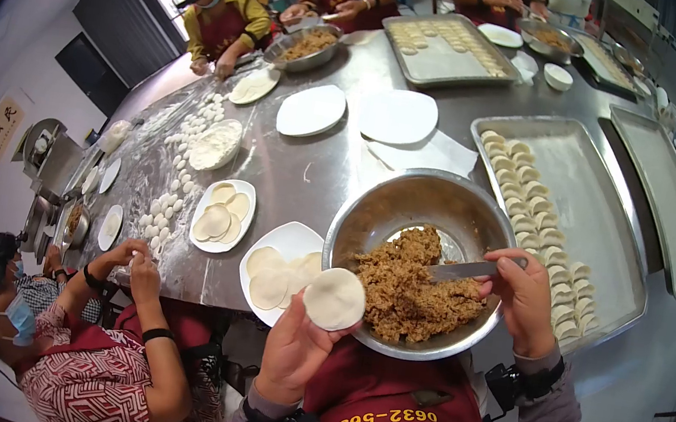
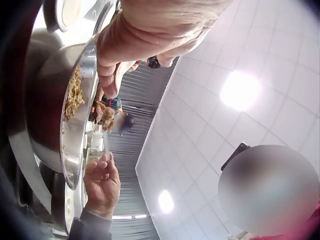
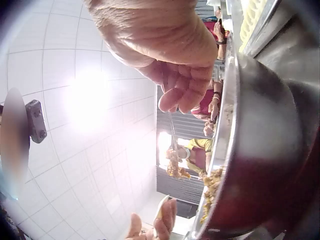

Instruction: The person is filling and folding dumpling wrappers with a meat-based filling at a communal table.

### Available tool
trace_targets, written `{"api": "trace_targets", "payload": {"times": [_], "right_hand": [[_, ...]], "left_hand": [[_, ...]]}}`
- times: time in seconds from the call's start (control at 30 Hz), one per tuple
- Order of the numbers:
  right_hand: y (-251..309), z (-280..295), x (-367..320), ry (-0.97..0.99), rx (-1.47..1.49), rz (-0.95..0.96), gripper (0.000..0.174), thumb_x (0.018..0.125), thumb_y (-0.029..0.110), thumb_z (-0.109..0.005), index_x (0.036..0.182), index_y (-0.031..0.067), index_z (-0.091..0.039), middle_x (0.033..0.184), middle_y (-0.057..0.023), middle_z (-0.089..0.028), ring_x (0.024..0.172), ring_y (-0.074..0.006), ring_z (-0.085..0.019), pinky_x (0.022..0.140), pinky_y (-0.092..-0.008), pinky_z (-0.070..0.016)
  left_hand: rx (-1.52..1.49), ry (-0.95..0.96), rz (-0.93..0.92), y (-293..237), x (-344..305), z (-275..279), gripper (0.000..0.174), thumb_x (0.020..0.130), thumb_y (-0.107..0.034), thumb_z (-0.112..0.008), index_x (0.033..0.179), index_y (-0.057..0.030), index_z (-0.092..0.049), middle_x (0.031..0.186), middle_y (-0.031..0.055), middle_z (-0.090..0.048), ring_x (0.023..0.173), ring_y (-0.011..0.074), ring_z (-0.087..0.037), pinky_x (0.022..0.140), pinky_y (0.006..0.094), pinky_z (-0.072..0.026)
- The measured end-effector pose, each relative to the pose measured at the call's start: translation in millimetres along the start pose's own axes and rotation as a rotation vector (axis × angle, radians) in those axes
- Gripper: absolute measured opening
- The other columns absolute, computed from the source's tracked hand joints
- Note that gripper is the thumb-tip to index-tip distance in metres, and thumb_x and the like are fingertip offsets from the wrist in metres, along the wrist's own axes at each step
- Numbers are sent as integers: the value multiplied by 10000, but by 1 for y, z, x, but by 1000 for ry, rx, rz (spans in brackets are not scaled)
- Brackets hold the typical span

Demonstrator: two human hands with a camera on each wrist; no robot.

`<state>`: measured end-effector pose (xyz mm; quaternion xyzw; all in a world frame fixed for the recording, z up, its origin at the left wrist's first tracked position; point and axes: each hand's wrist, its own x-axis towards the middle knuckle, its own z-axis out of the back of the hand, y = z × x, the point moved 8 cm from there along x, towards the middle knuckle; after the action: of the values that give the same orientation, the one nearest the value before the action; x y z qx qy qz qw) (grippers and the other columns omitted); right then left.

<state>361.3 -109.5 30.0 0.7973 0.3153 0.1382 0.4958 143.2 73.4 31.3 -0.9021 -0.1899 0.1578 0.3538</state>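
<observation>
In the head view, my left hand [image 1: 296,352] holds a round dough wrapper [image 1: 334,299] between thumb and fingers, left of the steel bowl [image 1: 356,205]. My right hand [image 1: 522,302] grips a flat metal spatula [image 1: 468,270] above the bowl's right side, its tip over the brown filling [image 1: 420,300]. Both wrist views show a clump of filling [image 3: 176,167] on the spatula's end, raised beside the rim. Fingers of my right hand [image 3: 165,55] curl round the handle. In the left wrist view, my left hand [image 2: 155,35] covers much of the wrapper.
Left of the bowl, a white plate [image 1: 286,243] carries several wrappers. Rows of dumplings [image 1: 528,208] lie in a metal tray [image 1: 610,241] at right. Another plate of wrappers [image 1: 220,216] and small dough pieces are farther left. A masked person [image 1: 94,349] works beside me; others stand across the table.
</observation>
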Motion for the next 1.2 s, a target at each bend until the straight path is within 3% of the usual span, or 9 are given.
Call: {"api": "trace_targets", "payload": {"times": [0.13, 0.23, 0.37, 0.5, 0.67, 0.87, 0.97, 1.07, 1.2], "right_hand": [[31, -19, -24, -31, -43, 167, 168, 909, 65, -519, 998, -60, -590, 792, -130, -648, 641, -187, -637, 641, -285, -533], [60, -50, -58, 65, -485, 456, 156, 875, 30, -558, 997, -46, -618, 827, -125, -651, 691, -192, -643, 671, -285, -523], [69, -101, -104, 343, -1063, 1101, 228, 762, -2, -621, 987, 25, -650, 902, -130, -659, 773, -229, -646, 721, -371, -515], [32, -114, -129, 488, -1388, 1247, 234, 771, 91, -605, 1001, 62, -638, 1016, -126, -634, 821, -213, -631, 810, -415, -490], [-3, -116, -138, 500, -1434, 1241, 250, 778, 122, -608, 1020, 68, -640, 1015, -132, -630, 846, -212, -624, 843, -424, -473], [37, -114, -118, 441, -1228, 1075, 244, 768, 73, -613, 1010, 54, -640, 967, -123, -645, 835, -233, -636, 818, -421, -490], [66, -91, -103, 215, -1006, 926, 168, 807, -9, -574, 958, 15, -644, 830, -106, -651, 762, -242, -632, 747, -374, -501], [58, -38, -70, -47, -814, 615, 134, 851, -2, -554, 949, -8, -645, 792, -97, -642, 721, -206, -618, 681, -299, -482], [43, -1, -35, -163, -840, 474, 129, 869, 22, -545, 941, -27, -639, 733, -78, -629, 632, -120, -584, 583, -247, -452]], "left_hand": [[35, 70, 64, 14, 12, -29, 677, 948, -524, -361, 1403, -35, -249, 1397, 157, -387, 1272, 306, -414, 1027, 498, -372], [-50, 125, 100, 28, 18, -47, 741, 923, -580, -358, 1417, -44, -224, 1424, 147, -350, 1303, 299, -374, 1060, 493, -331], [-182, 169, 118, 35, 19, -65, 800, 894, -631, -361, 1417, -42, -221, 1432, 142, -336, 1308, 293, -363, 1075, 475, -315], [-266, 168, 104, 34, 15, -61, 793, 895, -629, -363, 1408, -38, -232, 1418, 149, -353, 1295, 298, -378, 1072, 473, -317], [-265, 142, 87, 33, 13, -51, 725, 910, -591, -388, 1377, -47, -284, 1365, 135, -413, 1255, 277, -418, 1045, 453, -340], [-308, 91, 18, 22, 19, -32, 635, 943, -506, -412, 1367, -46, -300, 1343, 114, -440, 1243, 256, -434, 1041, 423, -352], [-237, 35, -68, 6, 19, -17, 691, 933, -540, -399, 1381, -25, -294, 1381, 161, -400, 1285, 302, -389, 1077, 457, -308], [-215, -35, -174, -14, 18, 6, 669, 932, -502, -439, 1374, -19, -304, 1387, 169, -396, 1290, 309, -383, 1087, 474, -294], [-234, -56, -334, -57, 5, 38, 633, 941, -462, -450, 1373, -22, -306, 1379, 152, -411, 1292, 284, -387, 1095, 467, -292]]}}
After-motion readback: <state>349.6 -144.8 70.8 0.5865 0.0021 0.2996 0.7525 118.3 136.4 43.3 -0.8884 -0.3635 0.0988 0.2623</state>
